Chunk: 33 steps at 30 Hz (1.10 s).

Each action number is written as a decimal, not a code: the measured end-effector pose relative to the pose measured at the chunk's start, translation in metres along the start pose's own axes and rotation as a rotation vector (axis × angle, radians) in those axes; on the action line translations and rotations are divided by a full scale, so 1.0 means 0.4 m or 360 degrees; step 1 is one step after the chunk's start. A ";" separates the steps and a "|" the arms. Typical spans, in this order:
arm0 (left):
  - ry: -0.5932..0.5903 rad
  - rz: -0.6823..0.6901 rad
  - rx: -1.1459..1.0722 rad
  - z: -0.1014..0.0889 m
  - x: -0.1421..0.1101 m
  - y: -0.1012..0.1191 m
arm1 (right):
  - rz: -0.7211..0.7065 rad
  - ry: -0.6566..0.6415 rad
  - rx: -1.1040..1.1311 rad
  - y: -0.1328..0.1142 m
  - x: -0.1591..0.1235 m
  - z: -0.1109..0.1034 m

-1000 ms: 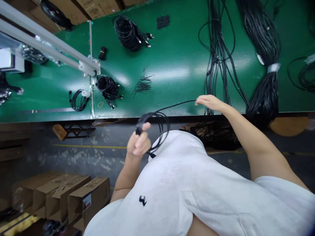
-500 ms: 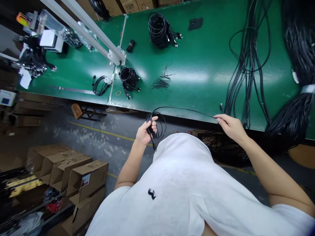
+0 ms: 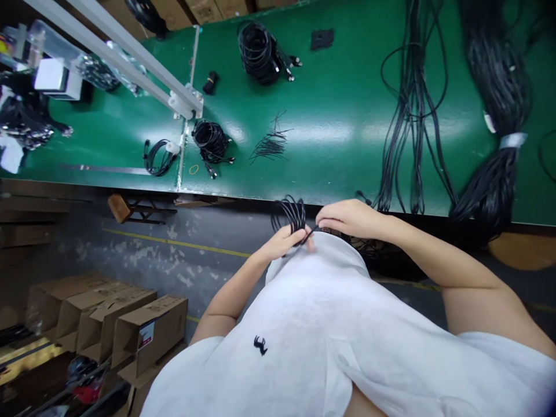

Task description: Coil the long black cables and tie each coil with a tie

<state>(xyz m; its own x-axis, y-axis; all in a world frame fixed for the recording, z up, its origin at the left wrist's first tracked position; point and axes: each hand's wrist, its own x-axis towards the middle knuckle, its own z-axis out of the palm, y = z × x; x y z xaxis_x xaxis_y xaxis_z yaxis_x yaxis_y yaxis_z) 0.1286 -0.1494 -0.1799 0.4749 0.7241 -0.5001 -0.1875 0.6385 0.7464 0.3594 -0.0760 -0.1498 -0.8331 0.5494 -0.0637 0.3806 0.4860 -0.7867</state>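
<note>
Cannot make out sharply the fingertips of the left hand [image 3: 284, 241], smeared by blur. Cannot follow the coiled black cable [image 3: 294, 212] through that grip, with some loops covered by fingers, nor trace it behind the right hand [image 3: 347, 218]. Cannot see the upper ends of the loose cables [image 3: 412, 113] and the tied bundle [image 3: 497, 69], cropped by the top edge. Can see only part of the silver-tipped pile [image 3: 26, 120], cropped at left, and of the round brown seat [image 3: 521, 253], partly hidden under the green bench [image 3: 334, 168]. Cannot read the carton label [image 3: 146, 334], too small.
</note>
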 end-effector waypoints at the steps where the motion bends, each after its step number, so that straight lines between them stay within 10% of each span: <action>1: -0.0103 -0.0051 -0.0049 0.005 -0.009 -0.003 | 0.0036 0.0026 0.0012 0.031 0.006 -0.019; 6: 0.0028 0.0139 -0.0548 -0.032 -0.071 0.031 | 0.0388 0.0442 -0.0025 0.295 -0.101 -0.081; 11: 0.0277 0.0216 -0.0766 -0.050 -0.097 0.066 | 0.0668 0.0412 -0.0095 0.419 -0.205 0.009; 17: 0.0317 0.0265 -0.0570 -0.058 -0.071 0.083 | 0.0783 0.0013 -0.0888 0.251 -0.170 0.130; 23: 0.0438 0.0126 -0.0105 -0.052 0.029 -0.011 | -0.0234 -0.0237 -0.1122 0.063 -0.079 0.150; 33: -0.0152 -0.0117 0.0441 -0.028 0.019 -0.056 | -0.0336 0.0564 -0.0769 0.053 -0.084 0.194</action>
<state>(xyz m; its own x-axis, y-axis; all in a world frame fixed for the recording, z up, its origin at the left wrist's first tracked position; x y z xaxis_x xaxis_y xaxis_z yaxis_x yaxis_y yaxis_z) 0.1268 -0.1555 -0.2052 0.5596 0.6423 -0.5237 0.0860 0.5835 0.8076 0.3645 -0.1369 -0.2120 -0.7580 0.5598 0.3348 0.4298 0.8148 -0.3891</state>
